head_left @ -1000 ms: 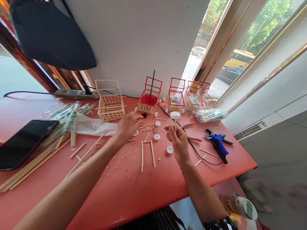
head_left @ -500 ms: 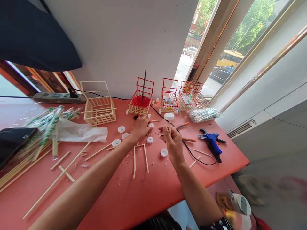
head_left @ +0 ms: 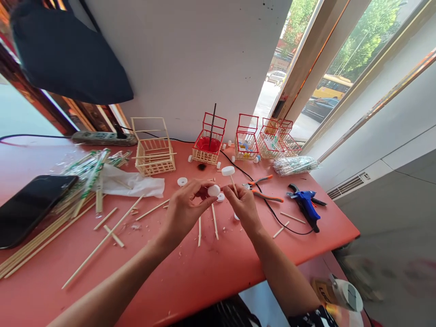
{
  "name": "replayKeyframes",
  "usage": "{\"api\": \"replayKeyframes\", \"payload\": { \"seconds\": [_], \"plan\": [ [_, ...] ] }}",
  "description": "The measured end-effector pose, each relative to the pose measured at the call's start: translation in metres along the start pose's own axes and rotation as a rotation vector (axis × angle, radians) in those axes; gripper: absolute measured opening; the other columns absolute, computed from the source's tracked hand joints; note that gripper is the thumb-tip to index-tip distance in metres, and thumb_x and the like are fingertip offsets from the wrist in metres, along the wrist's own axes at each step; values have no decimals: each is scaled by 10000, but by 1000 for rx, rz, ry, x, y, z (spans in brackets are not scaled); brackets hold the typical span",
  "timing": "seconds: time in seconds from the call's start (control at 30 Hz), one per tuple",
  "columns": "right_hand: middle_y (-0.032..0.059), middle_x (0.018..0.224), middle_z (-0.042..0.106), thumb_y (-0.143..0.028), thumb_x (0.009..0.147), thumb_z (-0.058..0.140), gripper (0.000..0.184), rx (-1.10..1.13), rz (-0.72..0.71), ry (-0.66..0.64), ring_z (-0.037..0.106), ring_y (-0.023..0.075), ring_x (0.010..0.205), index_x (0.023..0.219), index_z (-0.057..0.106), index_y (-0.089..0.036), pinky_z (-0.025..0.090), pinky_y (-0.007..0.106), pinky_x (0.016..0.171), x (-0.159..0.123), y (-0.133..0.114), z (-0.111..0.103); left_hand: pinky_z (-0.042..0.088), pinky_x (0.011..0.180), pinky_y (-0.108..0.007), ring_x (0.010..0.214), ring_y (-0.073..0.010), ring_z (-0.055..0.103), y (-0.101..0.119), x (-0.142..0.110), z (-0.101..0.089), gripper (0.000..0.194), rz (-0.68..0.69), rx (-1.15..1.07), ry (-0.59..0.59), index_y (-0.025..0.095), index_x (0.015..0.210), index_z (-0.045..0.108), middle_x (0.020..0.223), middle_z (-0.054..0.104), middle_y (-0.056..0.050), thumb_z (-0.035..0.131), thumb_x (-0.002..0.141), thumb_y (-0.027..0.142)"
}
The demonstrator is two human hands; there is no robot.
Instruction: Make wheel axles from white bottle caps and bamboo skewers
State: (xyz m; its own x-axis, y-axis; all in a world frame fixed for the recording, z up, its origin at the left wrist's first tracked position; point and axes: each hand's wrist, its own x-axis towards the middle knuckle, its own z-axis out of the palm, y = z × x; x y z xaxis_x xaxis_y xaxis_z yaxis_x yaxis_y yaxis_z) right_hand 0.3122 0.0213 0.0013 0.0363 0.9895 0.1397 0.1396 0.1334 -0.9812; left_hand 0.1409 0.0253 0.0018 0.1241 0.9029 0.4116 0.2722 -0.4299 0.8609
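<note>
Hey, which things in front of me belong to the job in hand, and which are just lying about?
Likely part of the job:
- white cap, in your left hand
- stick topped by a second cap, in your right hand
- loose sticks
- blue glue gun
- orange-handled pliers

Probably just lying about:
- phone
- lidded container, lower right
</note>
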Motion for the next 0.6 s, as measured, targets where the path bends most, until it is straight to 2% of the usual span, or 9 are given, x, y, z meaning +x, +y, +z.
{"api": "replayKeyframes", "payload": {
  "seconds": [0.17,0.3,0.47,0.6],
  "plan": [
    [-74,580,363,-554,821,696,401,159,74,-148,279,83,533,717,565,-189,205,240,516,-5,2,10,577,783,-328,823,-204,703,-4,-9,1,333,-238,-347,-9,197,982,713,915,744,-35,831,711,351],
    [-83,546,359,-586,816,697,459,297,148,-245,282,74,501,671,494,-201,194,239,497,-5,4,12,579,801,-334,839,-210,707,-1,-10,-2,397,-364,-548,-37,184,956,729,887,769,-40,897,629,334],
    [-101,535,310,-610,790,713,508,377,193,-281,241,62,479,650,434,-210,191,235,490,-2,6,12,568,776,-304,783,-174,684,5,-12,-10,384,-479,-689,-80,175,1001,778,930,777,-68,877,687,372],
    [-98,541,324,-578,794,733,487,385,202,-291,249,60,485,655,456,-202,194,236,494,-3,6,12,582,748,-277,752,-151,687,1,-13,-12,353,-560,-813,-98,184,963,797,914,776,-59,884,688,389]
  ]
}}
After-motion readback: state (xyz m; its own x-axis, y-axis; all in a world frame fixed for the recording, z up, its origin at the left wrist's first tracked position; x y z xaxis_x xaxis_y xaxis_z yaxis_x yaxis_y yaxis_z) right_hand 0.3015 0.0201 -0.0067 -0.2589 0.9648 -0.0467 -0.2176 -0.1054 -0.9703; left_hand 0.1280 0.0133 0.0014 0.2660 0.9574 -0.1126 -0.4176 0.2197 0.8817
